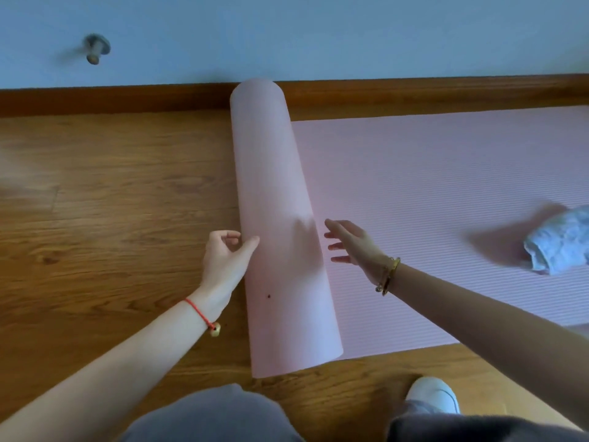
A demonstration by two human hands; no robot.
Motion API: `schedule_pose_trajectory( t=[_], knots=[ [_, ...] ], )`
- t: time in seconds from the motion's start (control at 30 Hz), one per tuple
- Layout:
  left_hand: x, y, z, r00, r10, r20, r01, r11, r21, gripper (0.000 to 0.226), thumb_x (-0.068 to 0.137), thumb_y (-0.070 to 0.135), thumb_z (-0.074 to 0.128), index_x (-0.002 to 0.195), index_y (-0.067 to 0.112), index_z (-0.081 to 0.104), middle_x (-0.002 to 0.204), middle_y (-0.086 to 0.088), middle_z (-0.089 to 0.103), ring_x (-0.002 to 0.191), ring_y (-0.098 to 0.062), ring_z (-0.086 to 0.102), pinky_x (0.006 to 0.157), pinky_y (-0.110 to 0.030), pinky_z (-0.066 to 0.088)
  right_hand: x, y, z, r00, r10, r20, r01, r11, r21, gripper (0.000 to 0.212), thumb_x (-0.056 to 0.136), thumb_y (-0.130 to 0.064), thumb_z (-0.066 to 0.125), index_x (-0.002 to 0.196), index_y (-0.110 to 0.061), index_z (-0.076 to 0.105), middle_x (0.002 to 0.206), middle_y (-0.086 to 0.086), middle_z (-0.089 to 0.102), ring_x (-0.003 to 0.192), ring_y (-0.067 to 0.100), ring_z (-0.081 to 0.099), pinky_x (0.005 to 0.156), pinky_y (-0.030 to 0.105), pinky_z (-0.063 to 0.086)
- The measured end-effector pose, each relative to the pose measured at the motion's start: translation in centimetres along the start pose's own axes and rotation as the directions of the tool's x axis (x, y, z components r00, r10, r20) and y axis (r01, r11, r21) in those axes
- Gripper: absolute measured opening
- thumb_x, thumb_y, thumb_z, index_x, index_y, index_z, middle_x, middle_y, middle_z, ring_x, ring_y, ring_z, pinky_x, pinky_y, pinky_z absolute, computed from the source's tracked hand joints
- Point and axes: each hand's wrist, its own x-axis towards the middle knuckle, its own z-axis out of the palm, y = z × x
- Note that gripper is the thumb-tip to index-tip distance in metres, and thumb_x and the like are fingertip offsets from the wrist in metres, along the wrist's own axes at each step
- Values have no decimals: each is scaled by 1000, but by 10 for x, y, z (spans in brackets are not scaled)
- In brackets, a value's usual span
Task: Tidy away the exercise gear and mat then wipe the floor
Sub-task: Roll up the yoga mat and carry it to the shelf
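A pink ribbed foam exercise mat is seen partly rolled on a brown wood-grain plank floor. Its smooth cylindrical roll runs from a brown wooden skirting board, which its far end touches or nearly touches, back to just in front of the person's knees. The flat part is spread to the right, its far edge parallel to the skirting with a narrow strip of floor between them. Its near edge is bordered by bare floor. Wide open floor is left on the roll's left side.

The left hand is set against the roll's left flank. The thumb tip is pressed to the surface and the fingers are curled inward, wrapped round nothing. The right hand is held over the flat part just right of the roll, with fingers spread and straight and nothing grasped. Whether it touches the mat cannot be told.

A crumpled pale blue-white cloth, blurred, lies on the flat part near the right edge of the view, well apart from both hands. A white shoe is planted on the floor near the mat's near edge.
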Motion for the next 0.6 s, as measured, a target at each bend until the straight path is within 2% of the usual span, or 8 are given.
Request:
schedule_pose_trajectory(
  t=[0.1,0.2,0.23,0.3,0.37,0.43,0.53,0.6],
  knots=[
    [15,6,7,968,-237,83,249,949,-194,43,90,27,72,125,6,56,115,-7,64,83,-13,63,55,-21,52,2,1,8,995,-10,99,14,999,-32,78,74,-68,65,137,-25,48,129,-1,59,113,17,61,95,41,54],
    [21,18,13,919,-350,181,381,908,-175,18,89,24,73,99,10,66,109,-8,64,75,-13,54,57,-22,46,-4,10,9,988,-71,138,91,985,-144,92,69,-63,75,144,-27,37,132,-4,52,116,13,57,90,29,50],
    [22,20,16,919,-351,182,374,921,-113,23,87,28,75,101,12,67,111,-6,64,79,-14,52,61,-23,43,-5,15,5,985,-72,155,98,982,-164,94,70,-59,78,146,-27,34,133,-4,51,118,13,56,91,28,50],
    [22,20,23,935,-309,171,318,948,-23,47,82,39,78,120,15,67,122,-1,63,94,-17,51,74,-27,43,-7,24,-8,982,-43,186,73,986,-152,91,74,-56,77,147,-25,33,134,-4,51,117,14,58,93,32,54],
    [18,22,34,948,-269,173,275,961,-14,66,78,45,80,135,16,61,132,0,60,112,-22,51,91,-32,44,-12,32,-22,976,10,217,9,996,-89,79,80,-53,72,145,-23,37,133,-1,53,115,15,59,92,37,57],
    [13,24,47,952,-237,193,248,968,-36,78,72,48,82,139,17,57,137,0,59,125,-25,50,103,-38,42,-16,40,-36,974,40,221,-29,998,-54,66,88,-50,64,142,-21,41,131,2,56,115,17,60,91,40,57],
    [4,28,67,964,-175,200,191,979,-64,84,66,47,87,137,21,50,131,2,56,122,-20,52,102,-37,43,-22,48,-51,986,-6,166,13,999,-41,58,93,-52,56,140,-19,44,129,3,59,115,19,60,93,44,55],
    [-1,28,81,966,-165,197,186,978,-92,83,67,42,89,133,29,41,128,0,54,115,-18,55,97,-37,47,-26,51,-57,987,-57,152,64,997,-43,73,84,-68,55,138,-20,44,126,-2,59,112,16,60,93,39,55]
  ],
)
